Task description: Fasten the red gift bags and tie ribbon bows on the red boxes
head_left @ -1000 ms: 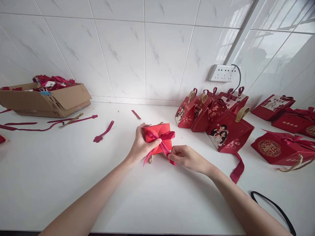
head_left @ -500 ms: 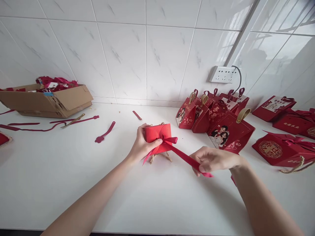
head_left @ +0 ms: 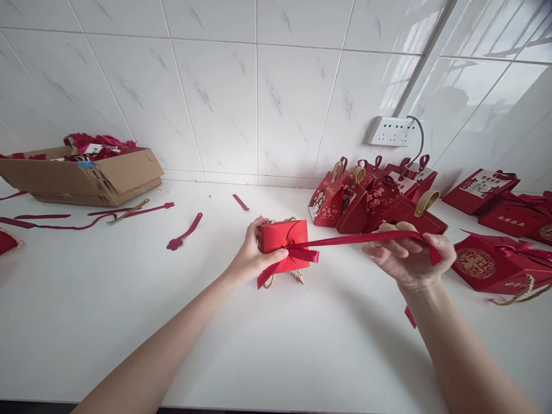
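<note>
A small red gift box (head_left: 282, 236) with a gold cord handle stands on the white counter (head_left: 129, 322) at the centre. My left hand (head_left: 254, 253) grips its left side, thumb pressed on the ribbon knot at the front. A dark red ribbon (head_left: 345, 240) runs taut from that knot out to the right. My right hand (head_left: 409, 259) is closed round the far end of the ribbon, palm up, level with the box.
Several finished red gift bags (head_left: 357, 201) stand against the tiled wall at the right, with flat red boxes (head_left: 495, 259) beyond them. A cardboard box (head_left: 81, 175) of red pieces sits at the far left, loose ribbons (head_left: 185, 233) beside it. A wall socket (head_left: 390, 131) is above the bags.
My right hand has pulled the ribbon out of the bow, moving right and upward until the ribbon is stretched straight. My left hand stays on the box, which shifted slightly right.
</note>
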Available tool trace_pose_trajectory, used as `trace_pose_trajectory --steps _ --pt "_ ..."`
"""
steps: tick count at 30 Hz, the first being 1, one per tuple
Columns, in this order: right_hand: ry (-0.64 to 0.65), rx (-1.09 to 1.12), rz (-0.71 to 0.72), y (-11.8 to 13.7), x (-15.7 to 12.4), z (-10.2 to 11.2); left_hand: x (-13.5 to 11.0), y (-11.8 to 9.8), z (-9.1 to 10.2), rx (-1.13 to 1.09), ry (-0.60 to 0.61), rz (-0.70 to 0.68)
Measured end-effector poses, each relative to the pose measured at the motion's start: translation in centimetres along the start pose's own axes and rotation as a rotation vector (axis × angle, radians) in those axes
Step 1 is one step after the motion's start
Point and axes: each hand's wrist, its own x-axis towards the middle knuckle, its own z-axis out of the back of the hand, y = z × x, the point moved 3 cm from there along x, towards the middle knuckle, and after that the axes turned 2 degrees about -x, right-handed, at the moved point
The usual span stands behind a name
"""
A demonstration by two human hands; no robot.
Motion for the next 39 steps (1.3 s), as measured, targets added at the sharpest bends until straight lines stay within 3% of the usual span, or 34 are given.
trace_pose_trajectory --steps 3,6,11,15,17,19,22,23,25,28,31,36,39 --pt "0.026 0.245 0.069 0.0 0.3 -0.2 0.1 0.1 0.2 0.021 0.063 -0.02" --pt "0.025 0.396 0.022 -0.5 0.5 -0.3 0.3 0.0 0.9 0.015 0.138 0.012" --pt "-0.085 0.513 0.006 -0.8 0.6 0.0 0.4 -0.8 2.4 0.054 0.352 0.063" --pt "-0.081 0.504 0.045 -0.7 0.6 0.2 0.5 -1.4 3.2 0.039 0.474 0.049" --pt "-0.088 0.521 0.044 -0.7 0.6 0.2 0.7 -0.9 3.5 0.066 0.419 0.125" --pt "-0.081 0.541 -0.003 -0.7 0.5 -0.1 1.0 -0.3 3.9 0.16 0.202 0.169" --pt "-0.058 0.535 -0.099 -0.7 0.5 -0.9 0.9 -0.4 3.9 0.252 -0.148 0.047" --pt "-0.064 0.524 -0.118 -0.7 0.5 -1.1 0.6 -0.7 3.4 0.246 -0.181 -0.018" --pt "-0.102 0.495 -0.134 -0.7 0.5 -1.4 -0.1 -1.4 2.1 0.228 -0.125 -0.116" --pt "-0.214 0.434 -0.137 -0.9 0.7 -1.3 -1.0 -2.0 0.3 0.262 0.01 -0.126" --pt "-0.372 0.258 -0.131 -1.5 1.1 -0.5 -1.1 -1.7 -0.2 0.281 -0.022 -0.078" --pt "-0.606 -0.376 -0.093 -2.2 1.1 0.4 -0.5 -1.1 0.1 0.273 0.048 -0.05" --pt "-0.621 -0.631 0.017 -1.9 0.7 -0.1 -0.2 -1.2 0.6 0.193 0.102 0.003"
